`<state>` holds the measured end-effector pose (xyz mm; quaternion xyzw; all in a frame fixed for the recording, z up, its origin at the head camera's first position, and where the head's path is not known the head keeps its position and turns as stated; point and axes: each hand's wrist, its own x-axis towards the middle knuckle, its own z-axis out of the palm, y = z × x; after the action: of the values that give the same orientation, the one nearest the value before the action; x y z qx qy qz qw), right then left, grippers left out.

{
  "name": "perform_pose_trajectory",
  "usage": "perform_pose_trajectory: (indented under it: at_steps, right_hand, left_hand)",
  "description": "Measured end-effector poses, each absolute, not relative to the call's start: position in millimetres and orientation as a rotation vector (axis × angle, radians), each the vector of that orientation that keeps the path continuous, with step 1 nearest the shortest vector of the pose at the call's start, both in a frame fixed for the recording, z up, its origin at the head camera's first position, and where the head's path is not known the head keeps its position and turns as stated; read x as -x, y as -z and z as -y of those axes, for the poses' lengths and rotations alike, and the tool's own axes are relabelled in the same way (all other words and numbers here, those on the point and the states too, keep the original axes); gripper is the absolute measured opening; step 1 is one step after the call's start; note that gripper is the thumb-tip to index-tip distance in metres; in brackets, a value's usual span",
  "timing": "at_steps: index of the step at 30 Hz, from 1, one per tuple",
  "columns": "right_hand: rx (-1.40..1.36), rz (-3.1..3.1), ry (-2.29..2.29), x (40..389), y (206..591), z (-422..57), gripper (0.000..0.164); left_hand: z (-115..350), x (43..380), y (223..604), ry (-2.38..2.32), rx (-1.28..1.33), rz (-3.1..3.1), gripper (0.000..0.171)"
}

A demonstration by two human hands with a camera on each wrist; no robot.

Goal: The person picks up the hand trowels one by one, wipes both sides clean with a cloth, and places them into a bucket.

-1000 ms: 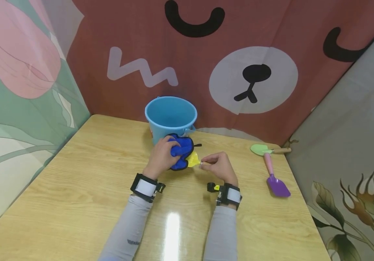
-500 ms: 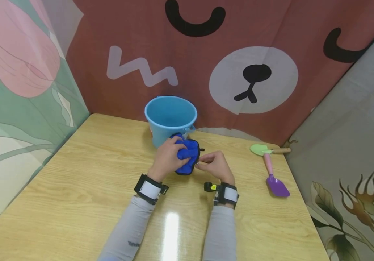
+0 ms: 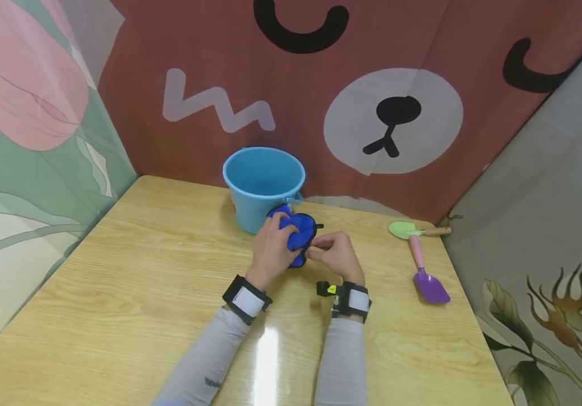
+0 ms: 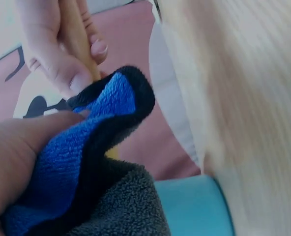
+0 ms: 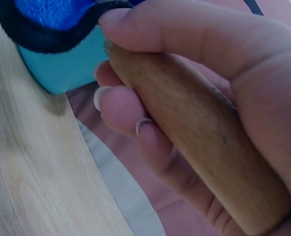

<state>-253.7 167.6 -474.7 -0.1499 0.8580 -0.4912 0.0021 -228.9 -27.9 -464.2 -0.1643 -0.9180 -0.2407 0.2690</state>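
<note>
My right hand (image 3: pixel 340 257) is wrapped round a wooden-handled trowel (image 5: pixel 185 118), my left hand (image 3: pixel 272 248) clutching a blue cloth (image 3: pixel 303 226) over its blade, near the bucket (image 3: pixel 248 211). Looks mid-wipe, I'd say; can't tell if the green trowel (image 3: pixel 402 230) and purple trowel (image 3: pixel 431 287) are done.

The head view looks forward and down from above; both wrist views, close up, share the blue cloth (image 4: pixel 62 160).

Blue bucket (image 3: pixel 251 214) on a wooden table (image 3: pixel 118 270), purple shovel (image 3: pixel 425 279) touching green trowel (image 3: pixel 406 229), bear-face backdrop (image 3: pixel 301 84) behind
</note>
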Motion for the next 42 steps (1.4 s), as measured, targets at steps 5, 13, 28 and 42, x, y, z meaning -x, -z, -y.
perform_pose_trajectory:
  at_steps: [5, 13, 28, 42]
  right_hand:
    - [0.469, -2.694, 1.563, 254.4, 473.0, -169.7, 0.018]
    - [0.461, -2.700, 1.569, 255.3, 472.6, -169.4, 0.018]
    - [0.464, -2.676, 1.600, 254.3, 473.4, -172.5, 0.017]
    - [0.415, -2.701, 1.565, 250.8, 476.4, -180.4, 0.021]
  left_hand:
    - [23.4, 230.1, 469.0, 0.713, 0.384, 2.461, 0.038]
    - [25.6, 235.6, 471.8, 0.727, 0.349, 2.447, 0.030]
    - [32.5, 239.1, 473.8, 0.802, 0.334, 2.399, 0.027]
    - [51.7, 243.8, 474.1, 0.890, 0.257, 2.341, 0.027]
